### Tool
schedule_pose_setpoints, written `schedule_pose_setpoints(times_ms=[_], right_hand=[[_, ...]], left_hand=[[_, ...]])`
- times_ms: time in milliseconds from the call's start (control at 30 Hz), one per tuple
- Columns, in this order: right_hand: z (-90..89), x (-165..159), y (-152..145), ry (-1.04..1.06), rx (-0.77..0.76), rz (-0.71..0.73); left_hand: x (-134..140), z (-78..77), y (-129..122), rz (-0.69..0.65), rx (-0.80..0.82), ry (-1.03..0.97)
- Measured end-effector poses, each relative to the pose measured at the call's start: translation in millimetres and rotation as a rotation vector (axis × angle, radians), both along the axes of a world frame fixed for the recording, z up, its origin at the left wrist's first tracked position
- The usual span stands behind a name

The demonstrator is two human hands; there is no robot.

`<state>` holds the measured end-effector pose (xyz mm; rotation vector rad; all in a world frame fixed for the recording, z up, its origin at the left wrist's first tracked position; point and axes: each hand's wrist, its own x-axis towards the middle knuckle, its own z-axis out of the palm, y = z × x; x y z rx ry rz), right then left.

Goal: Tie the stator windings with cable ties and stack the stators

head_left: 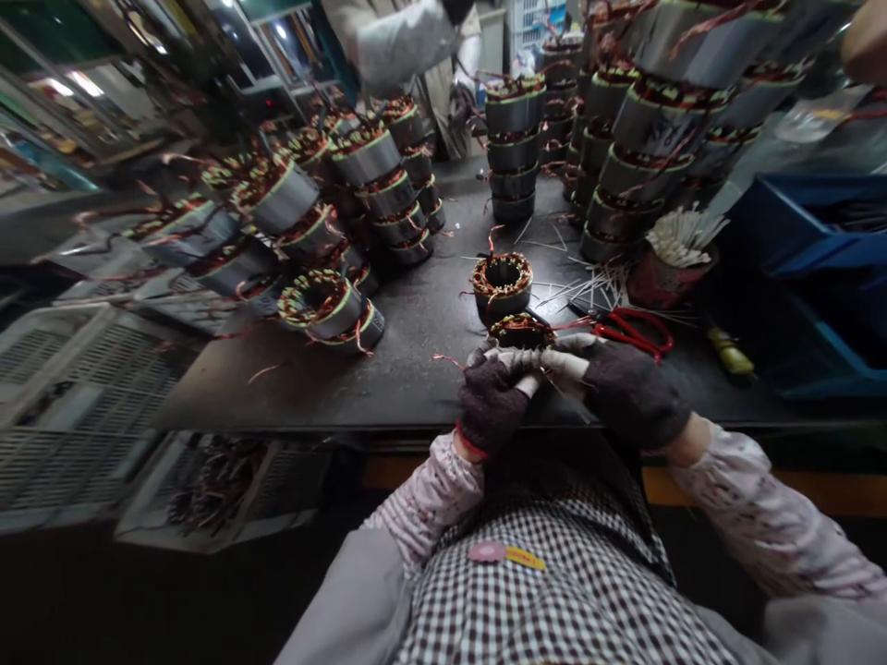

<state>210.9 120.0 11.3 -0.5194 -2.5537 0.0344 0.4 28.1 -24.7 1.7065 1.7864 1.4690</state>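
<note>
A motor stator (pixel 521 330) with copper windings stands at the front of the dark workbench, its near side hidden by my fingers. My left hand (pixel 491 395), in a dark glove with pale fingertips, is closed on the stator's near left side. My right hand (pixel 627 386), gloved the same way, has its fingers pressed together at the near right rim; whatever they pinch is too small to make out. Just behind stands a second stator (pixel 502 294), upright, with a copper lead sticking up. Right of them lie red-handled scissors (pixel 634 332).
Stacked stators stand at left (pixel 367 162) and right (pixel 634 175). Loose white ties (pixel 589 288) lie near a red cup (pixel 669 277) full of ties. Farther right are a yellow-handled tool (pixel 729 351) and blue bins (pixel 818 319). Crates (pixel 69 406) stand lower left. Another person's sleeve (pixel 402 42) is across the bench.
</note>
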Motion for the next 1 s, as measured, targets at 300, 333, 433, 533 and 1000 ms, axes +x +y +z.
schedule_pose_setpoints(times_ms=[300, 333, 433, 533, 1000], right_hand=[[-1.3, -17, 75, -0.047, -0.578, -0.454], [1.9, -16, 80, -0.117, -0.645, -0.416], [13.5, 8, 84, -0.279, -0.714, -0.428], [19.1, 51, 67, -0.289, -0.501, -0.661], [-48.7, -17, -42, 0.673, -0.758, -0.119]], left_hand=[[-1, 2.0, -1, 0.028, -0.006, 0.039], [-1, 2.2, -1, 0.02, -0.001, 0.048], [-2, 1.3, 0, 0.002, 0.036, 0.057], [-2, -1.2, 0, 0.015, 0.02, 0.072], [-4, -7.5, 1, 0.017, 0.032, 0.089]])
